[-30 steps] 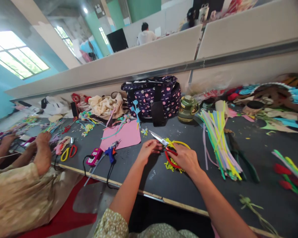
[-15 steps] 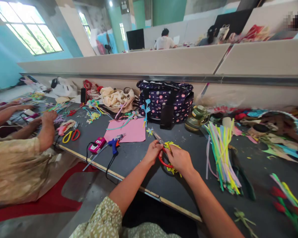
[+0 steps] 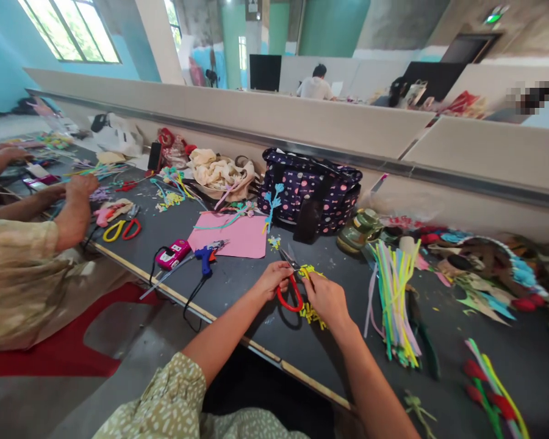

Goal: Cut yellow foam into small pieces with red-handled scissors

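Scissors (image 3: 290,295) with a red handle loop hang between my hands, their blades parted and pointing away from me. My right hand (image 3: 326,299) is closed round the handle on the right side. On the left, my left hand (image 3: 272,280) is pinched near the blades' pivot; whatever lies between its fingertips is too small to make out. Short yellow pieces (image 3: 312,314) are heaped on the dark table (image 3: 242,292) beneath and beside my right hand. Beyond the blades lies a small pile of blue and yellow bits (image 3: 274,242).
A pink sheet (image 3: 251,238), a blue glue gun (image 3: 205,259) and a pink power box (image 3: 172,253) lie left. Behind stand a patterned bag (image 3: 306,195) and a jar (image 3: 359,230). Fuzzy stems (image 3: 396,305) lie right. Another person's hand (image 3: 81,186) is at far left.
The view has turned and shifted. My right hand has opened the scissors wider, and the red loop has swung left, away from it.
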